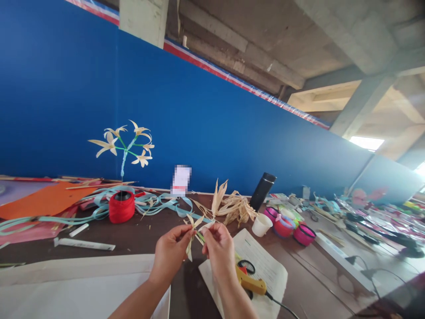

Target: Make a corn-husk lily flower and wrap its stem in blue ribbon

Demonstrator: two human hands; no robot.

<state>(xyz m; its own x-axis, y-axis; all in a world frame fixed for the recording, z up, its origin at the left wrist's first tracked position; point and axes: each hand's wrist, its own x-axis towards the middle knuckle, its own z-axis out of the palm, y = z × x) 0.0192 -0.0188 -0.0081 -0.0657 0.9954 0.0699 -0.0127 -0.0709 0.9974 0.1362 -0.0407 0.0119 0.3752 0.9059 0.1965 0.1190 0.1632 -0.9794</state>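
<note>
Two bare hands, husk flower (190,239) pinched in left hand's (171,251) fingertips.

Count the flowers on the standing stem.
5 on the stem: the far-left one, the upper-left one, the upper-right one, the right one and the lower-right one. Another could be hidden behind these.

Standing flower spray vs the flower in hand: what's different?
Count: the flower spray carries several blooms; the held flower is a single bloom.
Pose: the spray stands upright above the red spool; the held flower is pinched in the left hand, a petal pointing down.
Stem: the spray's main stem is pale blue; the held flower's is mostly hidden by fingers.
Shared: pale, narrow, pointed petals.
</note>
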